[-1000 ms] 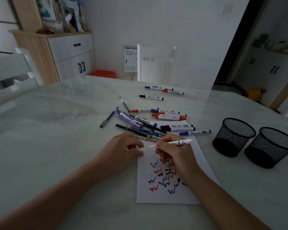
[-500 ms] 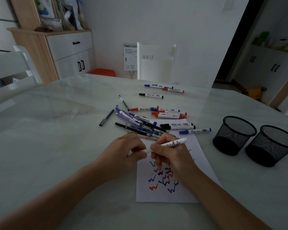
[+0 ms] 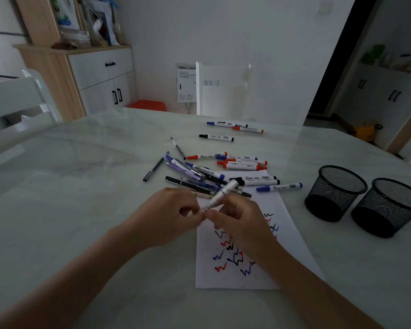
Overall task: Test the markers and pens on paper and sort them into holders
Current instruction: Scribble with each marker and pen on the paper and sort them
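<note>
A white pen (image 3: pixel 223 192) is held tilted above the top of a white paper sheet (image 3: pixel 292 248) covered with red, blue and black squiggles. My right hand (image 3: pixel 242 224) grips the pen's lower part. My left hand (image 3: pixel 169 217) pinches its near end, fingertips meeting those of the right hand. A heap of pens and markers (image 3: pixel 199 176) lies just beyond the hands. Two black mesh holders (image 3: pixel 335 193) (image 3: pixel 387 207) stand side by side at the right, both looking empty.
More markers lie farther back: red and blue ones (image 3: pixel 240 161), a black one (image 3: pixel 216 137), a blue and a red one (image 3: pixel 235 127). A lone black pen (image 3: pixel 153 169) lies left of the heap. White chairs stand at the far side (image 3: pixel 223 89) and left (image 3: pixel 17 96).
The pen swung from lying nearly flat to pointing up and away. Both hands lifted slightly off the paper, and the left fingertips came onto the pen's near end.
</note>
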